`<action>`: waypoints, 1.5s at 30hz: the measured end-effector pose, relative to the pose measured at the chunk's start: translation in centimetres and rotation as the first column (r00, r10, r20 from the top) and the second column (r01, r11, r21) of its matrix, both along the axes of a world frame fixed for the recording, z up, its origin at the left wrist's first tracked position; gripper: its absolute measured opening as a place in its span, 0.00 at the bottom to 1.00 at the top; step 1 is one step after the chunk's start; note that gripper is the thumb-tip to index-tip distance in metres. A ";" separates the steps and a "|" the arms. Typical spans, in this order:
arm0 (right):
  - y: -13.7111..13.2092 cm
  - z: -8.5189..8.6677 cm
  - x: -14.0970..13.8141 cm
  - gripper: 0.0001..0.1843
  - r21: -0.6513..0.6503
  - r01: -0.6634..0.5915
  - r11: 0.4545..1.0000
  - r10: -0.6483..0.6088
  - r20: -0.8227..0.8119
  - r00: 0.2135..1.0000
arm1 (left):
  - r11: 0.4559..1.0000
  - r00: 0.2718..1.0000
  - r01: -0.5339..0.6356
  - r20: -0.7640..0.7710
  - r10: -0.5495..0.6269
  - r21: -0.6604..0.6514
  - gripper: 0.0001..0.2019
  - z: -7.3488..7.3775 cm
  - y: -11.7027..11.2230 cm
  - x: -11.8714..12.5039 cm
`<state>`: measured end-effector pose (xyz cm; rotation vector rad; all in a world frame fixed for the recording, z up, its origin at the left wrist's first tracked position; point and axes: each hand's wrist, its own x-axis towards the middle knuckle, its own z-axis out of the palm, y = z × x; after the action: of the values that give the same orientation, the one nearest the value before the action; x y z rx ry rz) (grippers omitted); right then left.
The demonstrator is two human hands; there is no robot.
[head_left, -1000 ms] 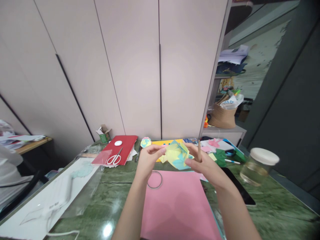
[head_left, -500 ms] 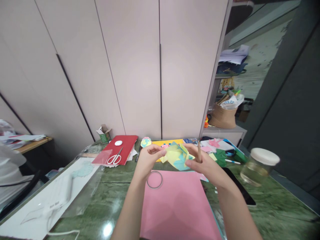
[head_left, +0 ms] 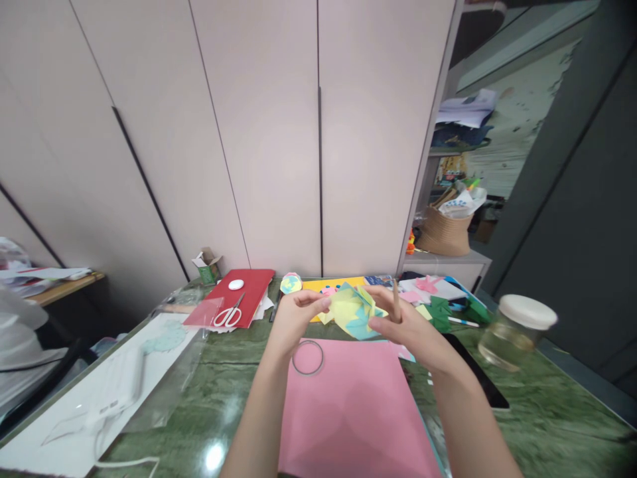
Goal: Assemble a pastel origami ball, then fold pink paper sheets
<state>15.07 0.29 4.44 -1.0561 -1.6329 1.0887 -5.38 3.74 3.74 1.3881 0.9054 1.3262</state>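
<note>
Both hands are raised over the green marble table [head_left: 537, 411], gripping a folded paper piece [head_left: 351, 311] of yellow and light blue. My left hand [head_left: 297, 317] pinches its left edge with fingers closed. My right hand [head_left: 403, 325] grips its right side and also keeps a thin wooden stick [head_left: 396, 300] upright between its fingers. Under the hands lies a large pink sheet [head_left: 358, 411], with a clear ring [head_left: 307, 357] at its upper left corner.
White scissors [head_left: 227, 315] and a white round object lie on a red folder [head_left: 237, 297]. A lidded glass jar [head_left: 517, 332] stands at the right. A dark tablet [head_left: 475, 375] lies beside the pink sheet. Coloured paper scraps [head_left: 438, 299] crowd the far edge; white sheets and a cable lie left.
</note>
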 end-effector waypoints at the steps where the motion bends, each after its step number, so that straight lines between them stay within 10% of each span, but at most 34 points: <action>1: 0.1 -0.1 0.0 0.29 -0.003 0.000 1.000 0.000 -0.004 1.000 | 1.000 1.000 0.001 -0.017 -0.001 0.002 0.08 0.0 0.0 0.0; 45: 0.5 -0.4 0.2 0.27 -0.001 -0.007 1.000 0.007 0.014 1.000 | 0.997 0.981 -0.080 -0.177 0.082 0.017 0.07 0.0 -0.2 0.2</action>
<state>15.29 0.82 4.02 -1.0611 -1.6481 1.0893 -5.16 3.57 3.76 1.5090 1.0852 1.2832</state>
